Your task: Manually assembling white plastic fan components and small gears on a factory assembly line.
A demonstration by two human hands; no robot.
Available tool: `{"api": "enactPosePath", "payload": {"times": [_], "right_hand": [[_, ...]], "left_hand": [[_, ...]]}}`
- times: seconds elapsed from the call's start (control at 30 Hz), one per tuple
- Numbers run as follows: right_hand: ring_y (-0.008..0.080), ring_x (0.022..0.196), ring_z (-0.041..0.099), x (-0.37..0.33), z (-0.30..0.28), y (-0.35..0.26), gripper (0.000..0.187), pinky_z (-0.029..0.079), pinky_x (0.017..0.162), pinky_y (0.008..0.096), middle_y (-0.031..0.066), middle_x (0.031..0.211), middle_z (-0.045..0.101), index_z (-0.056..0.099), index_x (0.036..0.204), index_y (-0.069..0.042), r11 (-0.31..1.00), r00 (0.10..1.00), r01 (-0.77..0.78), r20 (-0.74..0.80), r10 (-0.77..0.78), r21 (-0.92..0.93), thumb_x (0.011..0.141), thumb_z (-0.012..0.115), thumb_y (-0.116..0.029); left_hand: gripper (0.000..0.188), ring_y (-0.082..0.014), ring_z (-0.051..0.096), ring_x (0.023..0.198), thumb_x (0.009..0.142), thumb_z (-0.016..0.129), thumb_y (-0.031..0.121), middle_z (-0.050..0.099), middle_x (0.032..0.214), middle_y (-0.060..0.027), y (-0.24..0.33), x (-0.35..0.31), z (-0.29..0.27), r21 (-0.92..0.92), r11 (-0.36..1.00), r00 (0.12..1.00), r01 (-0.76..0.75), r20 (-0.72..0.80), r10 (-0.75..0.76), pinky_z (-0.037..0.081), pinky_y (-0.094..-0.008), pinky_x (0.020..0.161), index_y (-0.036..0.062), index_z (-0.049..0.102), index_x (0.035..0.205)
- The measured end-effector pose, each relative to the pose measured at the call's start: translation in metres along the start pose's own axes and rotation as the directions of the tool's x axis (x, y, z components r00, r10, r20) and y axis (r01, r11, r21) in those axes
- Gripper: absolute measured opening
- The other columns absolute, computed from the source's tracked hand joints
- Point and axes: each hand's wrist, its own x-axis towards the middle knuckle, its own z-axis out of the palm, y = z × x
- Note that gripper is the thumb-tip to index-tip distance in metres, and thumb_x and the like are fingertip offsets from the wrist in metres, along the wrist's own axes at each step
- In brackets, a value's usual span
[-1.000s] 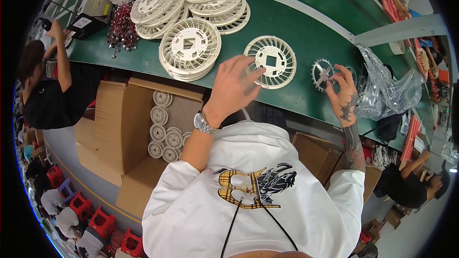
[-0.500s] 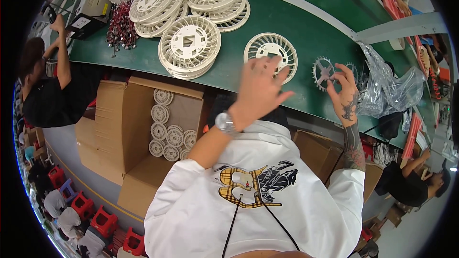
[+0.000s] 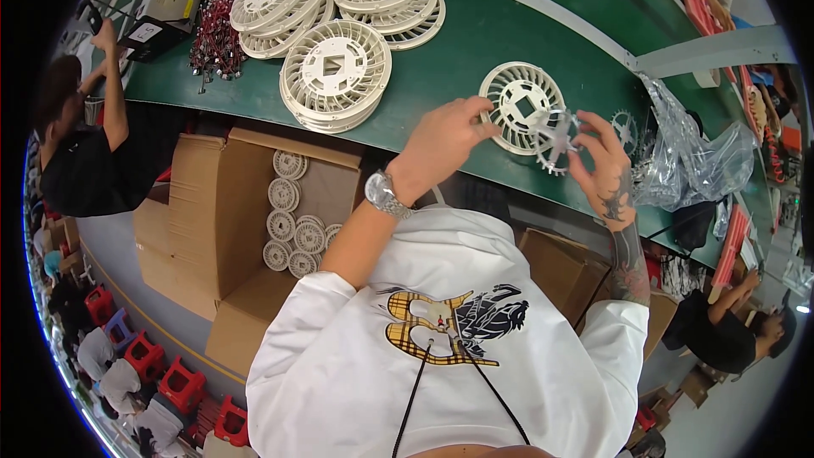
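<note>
A round white plastic fan grille [image 3: 515, 89] with radial slots and a square centre hole lies on the green table. My left hand [image 3: 449, 140] grips its left rim between thumb and fingers. In my right hand [image 3: 604, 161] is a clear toothed plastic ring [image 3: 555, 146] with spokes, held between thumb and fingers and tilted over the grille's right edge. A second clear toothed ring [image 3: 625, 129] lies on the table to the right of that hand.
White grilles [image 3: 335, 72] are stacked at the left of the table, beside red-and-black wired connectors [image 3: 219, 38]. Crumpled clear plastic bags [image 3: 699, 157] lie at right. Below the table, an open cardboard box [image 3: 203, 229] holds several white grilles. Co-workers sit at both sides.
The white grille has slid to the right, and my left hand, blurred before, now grips its rim. My right hand has brought the clear toothed ring left, over the grille.
</note>
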Motion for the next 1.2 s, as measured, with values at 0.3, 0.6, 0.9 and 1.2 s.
{"api": "enactPosePath", "payload": {"times": [0.3,0.6,0.9,1.2], "right_hand": [[0.0334,0.114,0.066,0.035,-0.007,0.008,0.023,0.057,0.091,0.0413,0.0148,0.138,0.06,0.065,0.104,0.001,0.979,0.989,0.143,0.06,-0.135,-0.142,0.083,0.073,0.002],[0.0347,0.113,0.066,0.033,-0.007,0.007,0.023,0.057,0.09,0.0413,0.0153,0.137,0.06,0.064,0.105,0.002,0.954,0.977,0.205,0.099,-0.188,-0.218,0.083,0.072,0.004],[0.0337,0.103,0.068,0.028,0.032,-0.009,0.027,0.057,0.085,0.0395,0.0158,0.135,0.061,0.064,0.107,0.002,0.97,0.958,0.243,0.15,-0.244,0.021,0.082,0.073,0.004],[0.0363,0.11,0.063,0.026,0.036,-0.009,0.028,0.053,0.093,0.0429,0.0135,0.133,0.063,0.065,0.107,0.0,0.966,0.961,0.253,0.123,-0.246,-0.043,0.081,0.075,0.0]], "left_hand": [[0.04,-0.0372,0.06,0.117,0.078,0.078,0.019,0.058,0.129,-0.0142,0.038,-0.003,0.007,0.096,0.995,0.986,0.005,-0.165,0.011,0.053,-0.0458,0.096,0.012,0.072,0.117],[0.04,-0.0344,0.058,0.131,0.078,0.086,0.031,0.056,0.138,-0.0134,0.013,-0.026,0.005,-0.083,0.995,0.986,0.048,-0.154,-0.06,0.058,-0.0436,0.094,0.0113,0.071,0.11],[0.04,-0.0294,0.056,0.137,0.073,0.09,0.029,0.057,0.137,-0.0063,0.004,-0.034,0.003,-0.179,0.984,0.995,0.015,-0.099,-0.034,0.059,-0.0425,0.096,0.013,0.07,0.104],[0.04,-0.029,0.057,0.137,0.072,0.091,0.029,0.057,0.137,-0.0059,0.004,-0.035,0.006,-0.175,0.985,0.991,-0.002,-0.132,-0.022,0.06,-0.0417,0.096,0.0136,0.069,0.103]]}}
